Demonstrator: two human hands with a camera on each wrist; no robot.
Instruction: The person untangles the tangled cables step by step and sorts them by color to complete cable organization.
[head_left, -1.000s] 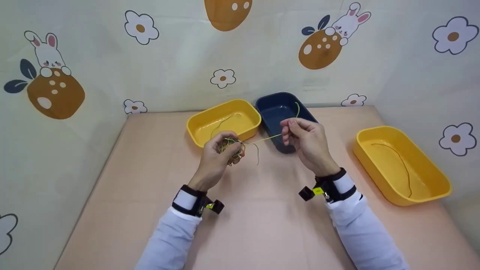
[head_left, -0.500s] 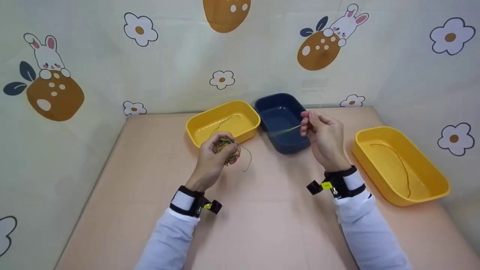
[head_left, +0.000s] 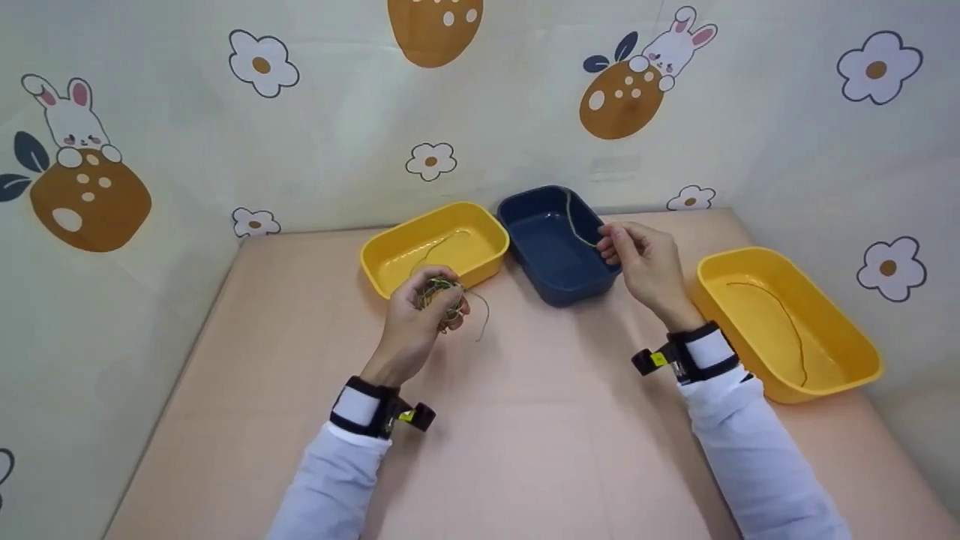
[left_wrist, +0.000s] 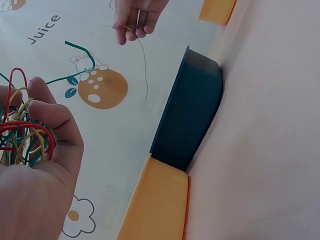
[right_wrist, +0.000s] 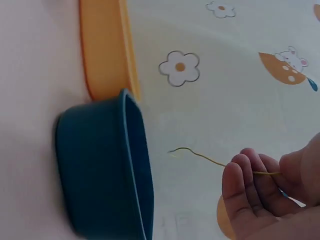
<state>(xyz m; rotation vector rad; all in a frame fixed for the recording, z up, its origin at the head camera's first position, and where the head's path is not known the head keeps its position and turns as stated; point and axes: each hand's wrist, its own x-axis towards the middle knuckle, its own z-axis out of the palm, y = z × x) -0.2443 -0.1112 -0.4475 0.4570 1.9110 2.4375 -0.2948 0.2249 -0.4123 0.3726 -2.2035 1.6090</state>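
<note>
In my left hand (head_left: 411, 322) I grip a tangled bundle of strings (left_wrist: 31, 142), red, yellow and green, with the fingers curled round it. A loose green end (left_wrist: 75, 77) sticks out of the tangle. My right hand (head_left: 651, 270) pinches a single yellow string (right_wrist: 202, 156) between thumb and fingers, above the right side of the dark blue bin (head_left: 562, 259). That string hangs free at one end and is apart from the bundle. The left hand is just in front of the left yellow bin (head_left: 491, 262).
A greenish string (head_left: 435, 247) lies in the left yellow bin, which stands against the blue bin. On the right is another yellow bin (head_left: 844, 352) holding a dark-looking thin string (head_left: 787, 319). A patterned cloth wall (head_left: 337, 150) rises behind the pink-covered table (head_left: 510, 450).
My right hand has moved right, away from the left, drawing the yellow string out of the bundle until it came free. The left hand has stayed nearly in place.
</note>
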